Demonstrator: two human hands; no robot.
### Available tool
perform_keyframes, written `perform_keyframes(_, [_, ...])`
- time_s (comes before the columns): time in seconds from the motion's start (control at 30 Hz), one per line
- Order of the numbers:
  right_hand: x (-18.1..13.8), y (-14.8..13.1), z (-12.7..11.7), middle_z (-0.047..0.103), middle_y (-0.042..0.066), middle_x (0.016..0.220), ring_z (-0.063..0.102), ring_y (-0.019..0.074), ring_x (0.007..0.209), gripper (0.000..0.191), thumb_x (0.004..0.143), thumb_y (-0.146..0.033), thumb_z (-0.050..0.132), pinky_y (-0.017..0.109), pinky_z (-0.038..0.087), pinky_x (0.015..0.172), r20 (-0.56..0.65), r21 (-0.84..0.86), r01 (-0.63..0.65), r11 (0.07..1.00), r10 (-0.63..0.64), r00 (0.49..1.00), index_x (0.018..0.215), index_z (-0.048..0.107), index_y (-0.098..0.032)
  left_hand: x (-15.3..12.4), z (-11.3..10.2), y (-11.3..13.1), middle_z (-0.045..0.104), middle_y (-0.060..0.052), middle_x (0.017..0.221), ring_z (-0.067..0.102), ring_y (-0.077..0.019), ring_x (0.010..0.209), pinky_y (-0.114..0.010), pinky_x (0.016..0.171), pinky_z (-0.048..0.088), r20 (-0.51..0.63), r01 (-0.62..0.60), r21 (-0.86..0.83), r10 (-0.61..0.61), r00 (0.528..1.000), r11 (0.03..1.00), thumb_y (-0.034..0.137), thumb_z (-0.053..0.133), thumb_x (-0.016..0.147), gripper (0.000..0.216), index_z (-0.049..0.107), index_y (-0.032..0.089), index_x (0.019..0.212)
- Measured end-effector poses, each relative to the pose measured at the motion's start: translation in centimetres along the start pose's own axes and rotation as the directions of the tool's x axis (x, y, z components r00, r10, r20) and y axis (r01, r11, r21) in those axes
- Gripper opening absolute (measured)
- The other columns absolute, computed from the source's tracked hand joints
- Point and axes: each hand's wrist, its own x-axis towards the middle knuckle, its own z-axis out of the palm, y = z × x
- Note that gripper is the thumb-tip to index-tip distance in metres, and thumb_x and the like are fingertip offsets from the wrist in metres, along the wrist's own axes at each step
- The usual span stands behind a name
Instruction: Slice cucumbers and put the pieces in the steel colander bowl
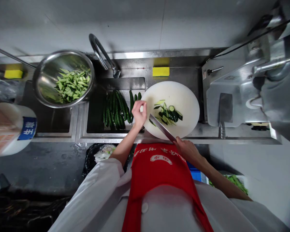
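My right hand point(183, 146) grips the handle of a kitchen knife point(162, 128). Its blade slants over the lower left of the round white cutting board point(190, 103). Cut cucumber pieces point(170, 114), some dark-skinned and some pale slices, lie in a loose heap mid-board. At the board's left edge is my left hand point(139, 113), its fingers curled in; whether they hold anything is hidden. Beyond that hand, whole cucumbers point(116, 109) lie in the sink basin point(94, 112). A steel bowl point(44, 79) on the left contains sliced cucumber point(73, 85).
A faucet point(100, 51) arches behind the sink. Yellow sponges point(160, 71) sit along the back ledge. A cleaver point(225, 109) rests on the metal machine point(244, 87) at right. On the left stands a white tub point(16, 138) with a blue label.
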Motion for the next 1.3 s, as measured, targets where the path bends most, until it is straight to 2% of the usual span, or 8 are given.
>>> perform_keyframes(0.1, [-0.2, -0.7, 0.3, 0.070, 0.010, 0.082, 0.070, 0.0231, 0.080, 0.027, 0.103, -0.034, 0.027, 0.025, 0.040, 0.063, 0.042, -0.021, 0.039, 0.999, -0.038, 0.998, 0.109, 0.047, -0.018, 5.1, 5.0, 2.0, 0.063, -0.009, 0.108, 0.057, -0.0196, 0.105, -0.038, 0.096, 0.048, 0.389, -0.151, -0.087, 0.173, 0.905, 0.985, 0.020, 0.051, 0.094, 0.019, 0.064, 0.014, 0.106])
perform_keyframes(0.23, [1.3, -1.9, 0.5, 0.071, 0.014, 0.089, 0.071, 0.0241, 0.086, 0.029, 0.103, -0.031, 0.025, 0.028, 0.045, 0.071, 0.083, -0.024, 0.041, 0.999, -0.039, 0.996, 0.114, 0.048, -0.017, 6.3, 12.2, 3.0, 0.063, -0.009, 0.113, 0.053, -0.0232, 0.111, -0.041, 0.097, 0.046, 0.907, -0.313, -0.030, 0.157, 0.390, 0.949, 0.011, 0.065, 0.081, 0.026, 0.067, 0.015, 0.106])
perform_keyframes(0.3, [2.0, -2.0, 0.7, 0.071, 0.015, 0.092, 0.070, 0.0244, 0.089, 0.031, 0.103, -0.032, 0.024, 0.029, 0.047, 0.074, 0.077, 0.001, 0.022, 1.000, -0.022, 0.997, 0.116, 0.048, -0.017, 5.8, 13.8, 2.7, 0.062, -0.008, 0.115, 0.054, -0.0230, 0.108, -0.039, 0.096, 0.045, 0.970, -0.364, 0.048, 0.044, 0.240, 0.930, 0.012, 0.068, 0.078, 0.028, 0.068, 0.016, 0.106])
perform_keyframes(0.53, [2.2, -1.1, 2.0, 0.070, 0.014, 0.093, 0.070, 0.0261, 0.091, 0.036, 0.102, -0.037, 0.023, 0.032, 0.048, 0.077, 0.021, 0.097, -0.013, 0.995, 0.011, 1.000, 0.117, 0.050, -0.018, 6.7, 12.6, 0.9, 0.062, -0.002, 0.095, 0.057, -0.0164, 0.078, -0.025, 0.073, 0.046, 0.992, -0.244, 0.038, -0.007, 0.128, 0.969, 0.037, 0.075, 0.072, 0.031, 0.067, 0.018, 0.096])
perform_keyframes(0.67, [2.2, -0.6, 2.3, 0.070, 0.013, 0.093, 0.070, 0.0272, 0.089, 0.036, 0.102, -0.037, 0.024, 0.032, 0.047, 0.075, 0.008, 0.119, -0.027, 0.993, 0.026, 1.000, 0.117, 0.050, -0.018, 6.7, 11.6, 1.8, 0.054, 0.003, 0.071, 0.047, -0.0106, 0.060, -0.021, 0.056, 0.037, 0.971, -0.017, 0.014, -0.010, 0.238, 1.000, 0.037, 0.076, 0.069, 0.028, 0.061, 0.016, 0.081])
perform_keyframes(0.9, [1.9, 0.9, 2.8, 0.070, 0.012, 0.090, 0.070, 0.0244, 0.086, 0.034, 0.103, -0.039, 0.024, 0.028, 0.044, 0.071, -0.004, 0.172, -0.163, 0.971, 0.167, 0.986, 0.113, 0.049, -0.018, 5.3, 3.1, 1.2, 0.054, 0.004, 0.067, 0.052, -0.0088, 0.060, -0.020, 0.058, 0.043, 0.562, 0.426, -0.274, -0.216, 0.798, 0.862, 0.045, 0.075, 0.074, 0.043, 0.059, 0.018, 0.102])
perform_keyframes(1.13, [1.8, -0.3, 2.9, 0.070, 0.011, 0.085, 0.070, 0.0245, 0.083, 0.033, 0.103, -0.036, 0.022, 0.028, 0.043, 0.067, 0.001, 0.142, -0.147, 0.979, 0.148, 0.989, 0.111, 0.048, -0.017, -7.0, 1.4, -0.4, 0.057, 0.004, 0.067, 0.058, -0.0110, 0.051, -0.024, 0.049, 0.049, 0.386, 0.673, -0.130, -0.588, 0.710, 0.728, 0.057, 0.070, 0.077, 0.047, 0.053, 0.018, 0.098])
perform_keyframes(1.3, [2.5, -0.4, 3.2, 0.070, 0.011, 0.085, 0.071, 0.0246, 0.083, 0.033, 0.103, -0.034, 0.022, 0.028, 0.044, 0.069, 0.037, 0.078, -0.101, 0.992, 0.098, 0.994, 0.113, 0.048, -0.016, -11.1, 2.2, 0.3, 0.056, -0.006, 0.097, 0.056, -0.0086, 0.055, -0.027, 0.057, 0.052, 0.185, 0.369, 0.127, -0.387, 0.903, 0.921, 0.050, 0.063, 0.087, 0.035, 0.063, 0.016, 0.098])
